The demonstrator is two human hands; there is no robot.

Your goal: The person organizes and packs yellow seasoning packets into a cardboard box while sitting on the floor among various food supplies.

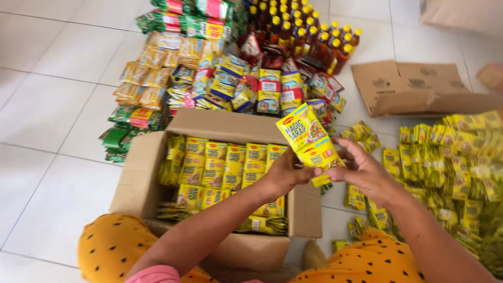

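Held a strip of yellow sachets (309,141) between both hands, left hand (285,173) and right hand (361,170) closed on its lower end, above an open cardboard box (139,173) packed with rows of like yellow sachets (225,162); flattened carton (414,86) on floor beyond.

I log one white tiled floor (47,105). Directly on it: an open cardboard box (141,178) of yellow sachets, a flattened carton (414,86) at upper right, amber bottles with yellow caps (309,36), stacked mixed packets (209,68) beyond the box, and a loose heap of yellow sachets (456,162) at right.
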